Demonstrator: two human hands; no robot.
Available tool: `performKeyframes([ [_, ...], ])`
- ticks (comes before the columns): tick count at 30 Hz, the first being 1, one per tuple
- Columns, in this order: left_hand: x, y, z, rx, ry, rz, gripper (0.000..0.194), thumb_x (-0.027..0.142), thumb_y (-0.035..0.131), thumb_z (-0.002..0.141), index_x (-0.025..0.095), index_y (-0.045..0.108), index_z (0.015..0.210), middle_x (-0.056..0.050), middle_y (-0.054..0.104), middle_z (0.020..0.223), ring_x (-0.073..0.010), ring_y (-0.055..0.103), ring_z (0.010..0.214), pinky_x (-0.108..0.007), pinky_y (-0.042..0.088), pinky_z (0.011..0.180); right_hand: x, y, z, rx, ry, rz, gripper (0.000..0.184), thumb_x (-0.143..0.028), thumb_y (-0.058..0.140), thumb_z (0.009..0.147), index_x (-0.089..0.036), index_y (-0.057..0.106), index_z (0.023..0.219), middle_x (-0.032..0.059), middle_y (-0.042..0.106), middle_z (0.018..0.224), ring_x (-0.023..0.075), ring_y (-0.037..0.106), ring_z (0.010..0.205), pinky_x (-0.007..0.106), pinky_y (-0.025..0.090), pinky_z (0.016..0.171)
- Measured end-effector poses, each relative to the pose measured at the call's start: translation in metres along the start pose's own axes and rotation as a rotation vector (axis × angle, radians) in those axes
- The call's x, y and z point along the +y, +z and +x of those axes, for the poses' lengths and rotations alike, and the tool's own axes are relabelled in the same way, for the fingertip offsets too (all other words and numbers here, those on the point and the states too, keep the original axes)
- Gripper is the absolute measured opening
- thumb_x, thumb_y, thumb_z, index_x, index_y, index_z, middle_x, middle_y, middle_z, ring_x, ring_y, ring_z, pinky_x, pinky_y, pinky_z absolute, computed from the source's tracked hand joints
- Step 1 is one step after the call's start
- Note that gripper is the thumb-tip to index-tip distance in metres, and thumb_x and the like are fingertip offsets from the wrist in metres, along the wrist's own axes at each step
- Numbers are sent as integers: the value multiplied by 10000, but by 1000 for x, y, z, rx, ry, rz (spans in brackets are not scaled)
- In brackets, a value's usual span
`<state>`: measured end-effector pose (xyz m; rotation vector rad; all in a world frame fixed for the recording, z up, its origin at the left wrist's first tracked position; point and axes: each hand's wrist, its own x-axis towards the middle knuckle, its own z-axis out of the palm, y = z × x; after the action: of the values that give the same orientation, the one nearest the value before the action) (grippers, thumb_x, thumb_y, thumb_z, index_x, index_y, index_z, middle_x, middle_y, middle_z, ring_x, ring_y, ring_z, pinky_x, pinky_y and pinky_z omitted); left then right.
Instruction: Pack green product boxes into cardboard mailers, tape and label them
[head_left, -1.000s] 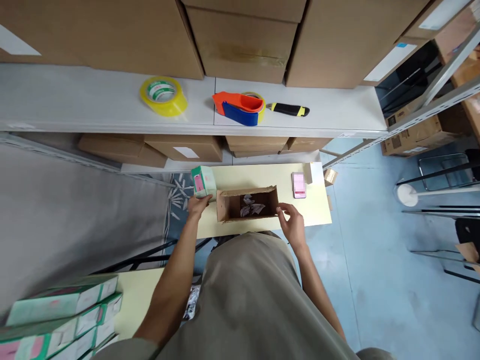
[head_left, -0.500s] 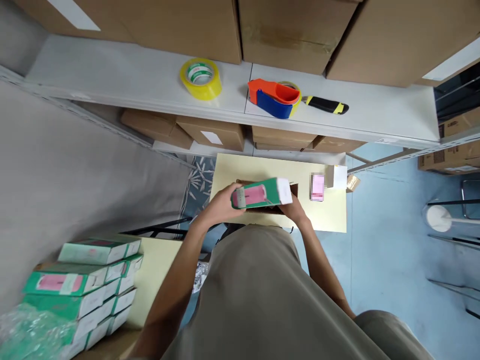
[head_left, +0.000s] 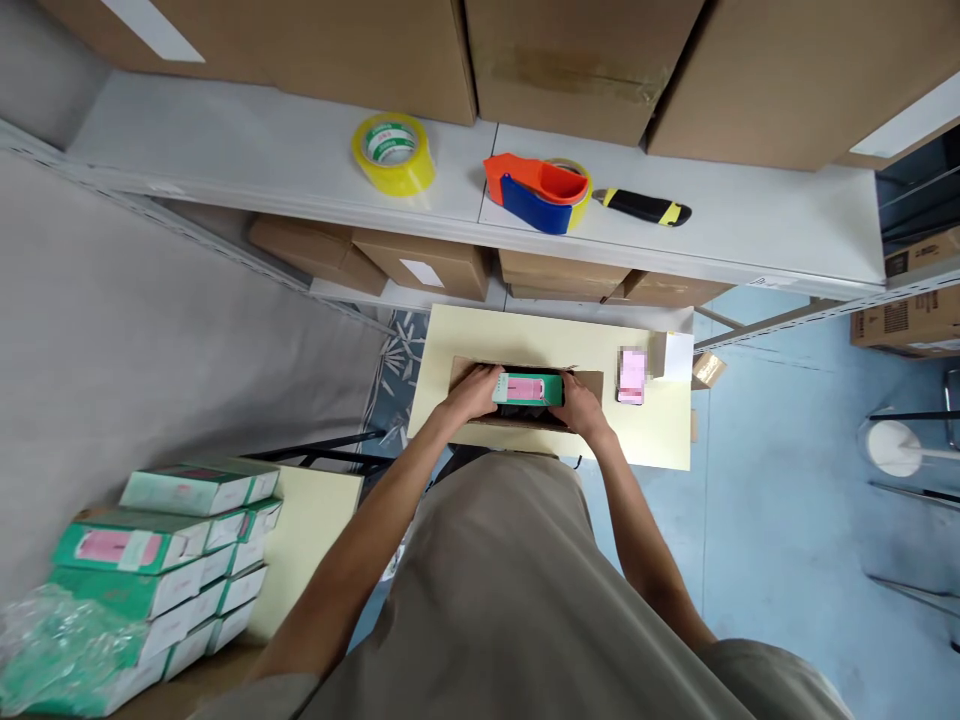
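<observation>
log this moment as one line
left hand: holds green box, left end; right hand: holds right end; green box: within carton mouth; tape roll: on shelf

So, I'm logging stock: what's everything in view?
Tables: 2, cream, centre and left
Open carton: 1, brown, centre
Held box: 1, green and pink, in open carton
Phone: 1, pink-screened, centre right
Small box: 1, white, beside phone
Shelving: 1, grey, ahead
Tape roll: 1, yellow, shelving
Tape dispenser: 1, orange and blue, shelving
Cutter: 1, black and yellow, shelving
Cartons: several, brown, shelving
Stacked boxes: many, mostly green, lower left
Plastic wrap: 1, clear, left
Floor: 1, blue, right
Left hand, right hand: 1 each, at held box
</observation>
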<state>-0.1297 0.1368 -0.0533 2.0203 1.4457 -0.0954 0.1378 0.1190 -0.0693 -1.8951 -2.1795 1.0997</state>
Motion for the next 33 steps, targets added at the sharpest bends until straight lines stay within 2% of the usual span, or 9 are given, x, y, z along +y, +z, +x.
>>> performKeyframes([
  [4, 6, 12, 9, -13, -3, 38, 767, 17, 719, 717, 133, 592, 1465, -229, 656, 1518, -393, 600, 1450, -488, 458, 1232, -3, 1, 8, -29, 7, -111, 657, -115, 796, 865, -134, 568, 1481, 267, 680, 1457, 399, 751, 1204, 429, 601, 930],
  [8, 8, 8, -10, 24, -50, 33, 606, 53, 633, 851, 179, 646, 1444, -181, 695, 1465, -370, 623, 1421, -473, 494, 1204, 4, -2, 1, -37, -68, -69, 577, -129, 754, 894, -171, 614, 1451, 223, 681, 1468, 371, 743, 1193, 443, 593, 957],
  [10, 6, 3, -31, 138, -75, -1, 533, 92, 586, 930, 207, 652, 1447, -150, 685, 1473, -338, 608, 1435, -455, 500, 1210, 12, -5, -10, 61, -128, 8, 467, -165, 701, 936, -201, 656, 1400, 180, 695, 1441, 341, 719, 1217, 446, 580, 1012],
  [13, 2, -2, -62, 373, -227, -36, 474, 175, 607, 980, 226, 642, 1450, -135, 667, 1463, -322, 611, 1413, -438, 517, 1196, 28, -11, -31, 377, -66, 65, 301, -327, 644, 1002, -202, 707, 1268, 181, 696, 1371, 348, 641, 1291, 479, 540, 1076],
  [16, -1, 1, -79, 532, -471, -50, 456, 281, 722, 951, 183, 661, 1392, -173, 685, 1389, -351, 654, 1337, -447, 534, 1156, 42, -16, -45, 578, 133, 65, 502, -595, 635, 986, -166, 703, 1237, 226, 713, 1288, 383, 644, 1206, 508, 538, 990],
  [20, -3, 11, -80, 474, -582, -163, 140, 312, 696, 974, 220, 764, 1055, -113, 800, 1140, -304, 755, 1125, -379, 572, 1015, 40, -20, -48, 365, 218, 124, 534, -699, 531, 972, -202, 724, 944, 161, 795, 941, 313, 717, 838, 404, 503, 764],
  [26, -5, 6, -116, 570, -563, -238, 102, 252, 670, 929, 239, 748, 865, -61, 837, 1017, -256, 780, 980, -331, 561, 895, -13, -21, -49, 387, 128, 96, 513, -675, 509, 951, -215, 721, 864, 165, 821, 901, 311, 753, 799, 362, 459, 700],
  [30, -22, 8, -194, 689, -627, -324, 119, 302, 667, 922, 247, 739, 843, -39, 830, 958, -234, 771, 871, -321, 549, 818, -69, -9, -52, 356, -6, 83, 475, -662, 534, 934, -229, 707, 839, 152, 822, 889, 310, 756, 811, 366, 478, 733],
  [33, -40, 29, -271, 786, -747, -388, 117, 322, 670, 908, 251, 730, 839, -35, 814, 909, -234, 759, 841, -323, 543, 804, -122, 19, -54, 294, -133, 61, 450, -655, 545, 925, -238, 681, 825, 145, 818, 889, 303, 746, 809, 369, 480, 750],
])
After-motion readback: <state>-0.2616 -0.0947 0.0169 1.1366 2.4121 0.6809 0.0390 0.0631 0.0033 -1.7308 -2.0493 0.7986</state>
